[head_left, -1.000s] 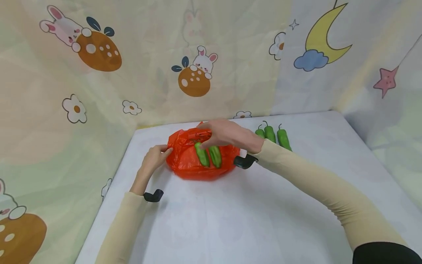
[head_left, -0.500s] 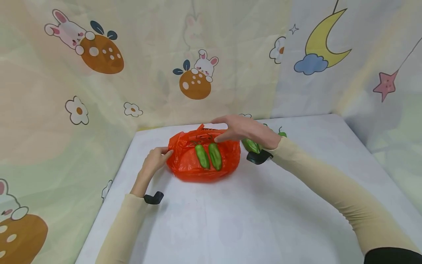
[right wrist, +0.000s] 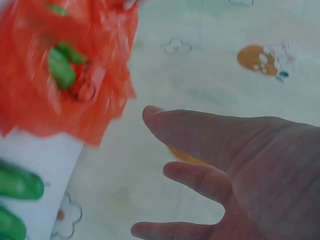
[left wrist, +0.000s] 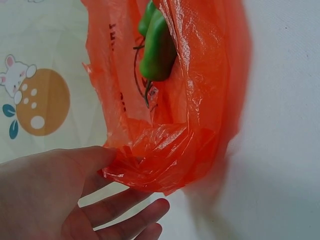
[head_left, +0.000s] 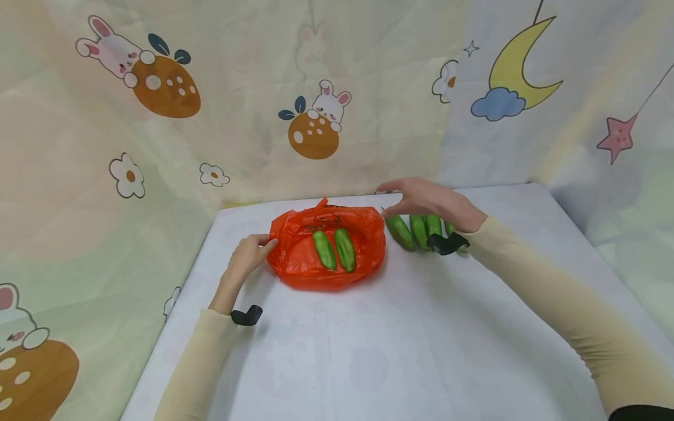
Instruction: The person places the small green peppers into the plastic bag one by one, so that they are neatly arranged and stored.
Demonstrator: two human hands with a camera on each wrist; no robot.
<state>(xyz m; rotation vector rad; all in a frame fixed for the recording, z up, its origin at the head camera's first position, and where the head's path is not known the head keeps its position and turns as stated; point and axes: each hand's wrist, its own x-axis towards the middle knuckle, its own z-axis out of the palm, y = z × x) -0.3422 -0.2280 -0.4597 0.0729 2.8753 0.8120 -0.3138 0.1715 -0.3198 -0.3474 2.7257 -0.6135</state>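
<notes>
A red plastic bag [head_left: 295, 264] lies with its mouth spread on the white table. Inside it are two green peppers [head_left: 344, 250], side by side. My left hand [head_left: 246, 258] pinches the bag's left rim between thumb and forefinger; the left wrist view shows the gathered red film [left wrist: 150, 160] there. Just right of the bag, several more green peppers [head_left: 401, 233] lie in a row, partly covered by my right hand [head_left: 429, 202]. That hand hovers over them with thumb and fingers spread, holding nothing. In the right wrist view, two of these green peppers [right wrist: 20, 182] appear at lower left.
The white table [head_left: 337, 351] stretches toward me in front of the bag. Behind it rises a cloth backdrop [head_left: 379, 128] printed with rabbits, flowers and a moon. A black wrist strap [head_left: 447, 243] is on the right arm, and another black strap [head_left: 246, 316] on the left.
My right hand has moved rightward from above the bag to above the loose peppers. My left hand has kept its pinch on the bag's rim. Both peppers in the bag have stayed put.
</notes>
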